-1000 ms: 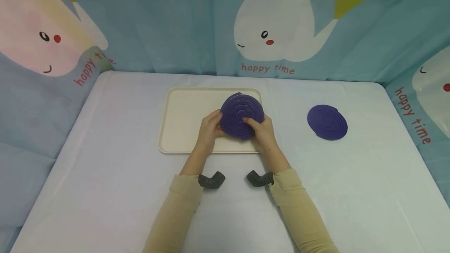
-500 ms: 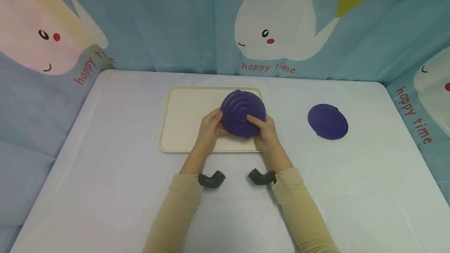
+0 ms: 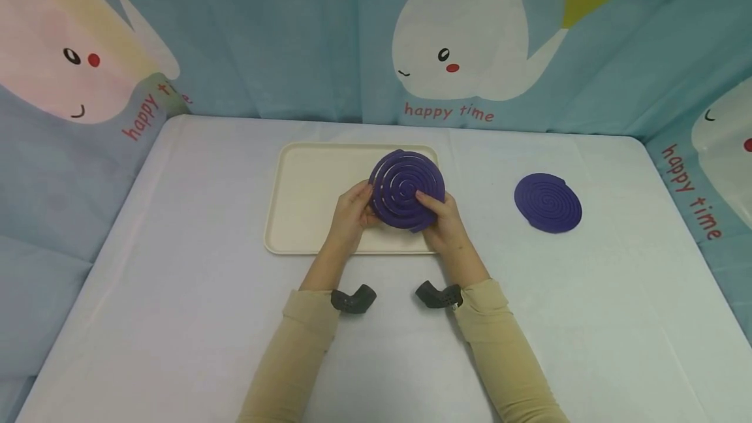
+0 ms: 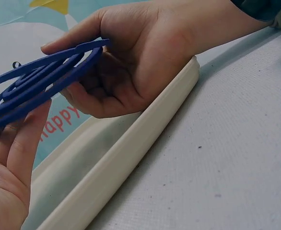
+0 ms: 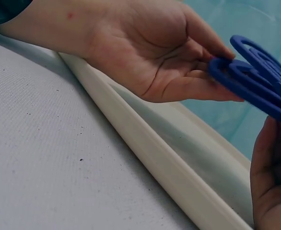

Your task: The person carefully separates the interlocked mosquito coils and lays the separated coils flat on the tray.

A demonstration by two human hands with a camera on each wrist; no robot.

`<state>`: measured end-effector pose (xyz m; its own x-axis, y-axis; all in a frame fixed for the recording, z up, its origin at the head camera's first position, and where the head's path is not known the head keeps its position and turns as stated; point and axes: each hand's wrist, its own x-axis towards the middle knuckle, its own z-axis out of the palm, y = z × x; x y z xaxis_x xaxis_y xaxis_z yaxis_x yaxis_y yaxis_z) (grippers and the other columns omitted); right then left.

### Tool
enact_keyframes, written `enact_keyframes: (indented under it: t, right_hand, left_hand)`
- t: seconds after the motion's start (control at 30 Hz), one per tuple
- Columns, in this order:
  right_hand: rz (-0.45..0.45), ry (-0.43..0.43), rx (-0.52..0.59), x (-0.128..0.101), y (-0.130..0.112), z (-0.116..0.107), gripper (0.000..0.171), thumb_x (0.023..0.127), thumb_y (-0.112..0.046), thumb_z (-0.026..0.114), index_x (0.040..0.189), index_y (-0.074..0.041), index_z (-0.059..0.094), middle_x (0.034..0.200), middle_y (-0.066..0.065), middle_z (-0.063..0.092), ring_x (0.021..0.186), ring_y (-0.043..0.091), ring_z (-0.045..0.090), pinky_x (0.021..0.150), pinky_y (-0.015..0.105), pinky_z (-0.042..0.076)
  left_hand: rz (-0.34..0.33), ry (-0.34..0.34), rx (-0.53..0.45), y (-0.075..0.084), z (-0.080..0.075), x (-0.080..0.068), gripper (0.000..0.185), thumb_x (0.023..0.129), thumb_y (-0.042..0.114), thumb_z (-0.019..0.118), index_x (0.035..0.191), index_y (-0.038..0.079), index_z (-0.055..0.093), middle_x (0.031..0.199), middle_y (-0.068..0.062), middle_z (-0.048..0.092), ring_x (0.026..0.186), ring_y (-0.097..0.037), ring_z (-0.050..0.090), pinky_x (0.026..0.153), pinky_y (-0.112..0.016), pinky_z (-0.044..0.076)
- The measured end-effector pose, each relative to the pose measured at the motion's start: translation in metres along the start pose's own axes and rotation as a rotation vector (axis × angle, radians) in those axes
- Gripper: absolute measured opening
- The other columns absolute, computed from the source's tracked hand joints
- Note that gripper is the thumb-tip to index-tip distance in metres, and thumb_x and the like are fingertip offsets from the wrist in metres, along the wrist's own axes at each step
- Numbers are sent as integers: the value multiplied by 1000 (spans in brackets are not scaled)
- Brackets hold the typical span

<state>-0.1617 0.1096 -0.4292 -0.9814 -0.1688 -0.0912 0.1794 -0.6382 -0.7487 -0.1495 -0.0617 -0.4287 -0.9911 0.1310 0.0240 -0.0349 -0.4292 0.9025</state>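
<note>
Both hands hold a purple spiral coil [image 3: 407, 188] tilted above the cream tray [image 3: 305, 181]. My left hand [image 3: 354, 209] pinches its left edge and my right hand [image 3: 442, 214] grips its lower right edge, thumb on the top face. In the left wrist view the coil [image 4: 40, 81] shows edge-on, its spiral arms slightly parted, between the left hand [image 4: 8, 163] and the right hand [image 4: 131, 57]. The right wrist view shows the coil [image 5: 255, 76] with the left hand [image 5: 155, 52] at its edge and the right hand [image 5: 275, 182] below it.
A second purple coil [image 3: 548, 203] lies flat on the white table [image 3: 176, 279], right of the tray. The tray's raised rim [image 4: 131, 153] runs just under the hands. A whale-print curtain [image 3: 458, 38] encloses the table on three sides.
The coil has tipped up further toward the head camera and gaps have opened between its spiral arms. The hands have stayed almost in place.
</note>
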Motion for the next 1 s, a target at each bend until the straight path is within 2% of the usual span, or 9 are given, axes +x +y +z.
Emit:
enact_keyframes:
  t: [0.17, 0.27, 0.4, 0.53, 0.7, 1.0]
  right_hand:
    - [-9, 25, -73, 1, -1, 2, 25, 83, 7, 56, 106, -4, 58, 100, 5, 65, 92, 15, 63, 89, 26, 50]
    - [-53, 52, -154, 1, -1, 3, 28, 84, 9, 55, 106, -7, 59, 100, 4, 66, 93, 16, 64, 91, 27, 50]
    - [-154, 111, -255, 1, -2, 5, 22, 84, 7, 60, 96, -10, 64, 93, 2, 65, 86, 14, 63, 84, 25, 52]
    - [-215, 144, -318, 0, -4, 5, 13, 83, 0, 66, 87, -13, 67, 86, 0, 64, 78, 12, 60, 76, 21, 51]
    - [-241, 149, -311, 0, -5, 3, 11, 85, -1, 65, 86, -13, 67, 83, 0, 63, 75, 11, 59, 70, 19, 52]
    - [-286, 184, -215, 1, -7, 6, 24, 85, 10, 56, 80, -11, 67, 75, 0, 63, 66, 9, 59, 60, 16, 52]
  left_hand:
    - [-13, 22, 26, 0, 0, 0, 25, 93, 2, 50, 116, -9, 53, 81, 2, 67, 67, -9, 64, 57, -21, 55]
    - [-10, 20, 26, 0, 0, 1, 27, 92, -1, 51, 118, -10, 51, 81, 1, 67, 66, -10, 63, 57, -21, 55]
    - [9, 47, 15, 2, 0, 1, 31, 92, -1, 51, 122, -12, 48, 81, 1, 68, 63, -10, 62, 55, -21, 55]
    - [26, 74, 0, 4, 0, 0, 33, 92, -3, 50, 123, -13, 47, 80, 2, 68, 62, -9, 62, 55, -19, 54]
    - [36, 88, 11, 4, -1, 1, 30, 93, -3, 49, 121, -13, 48, 80, 1, 67, 61, -9, 62, 54, -19, 54]
    - [42, 121, -2, 3, -3, 2, 26, 93, -3, 48, 117, -10, 52, 79, 1, 68, 61, -9, 62, 54, -19, 53]
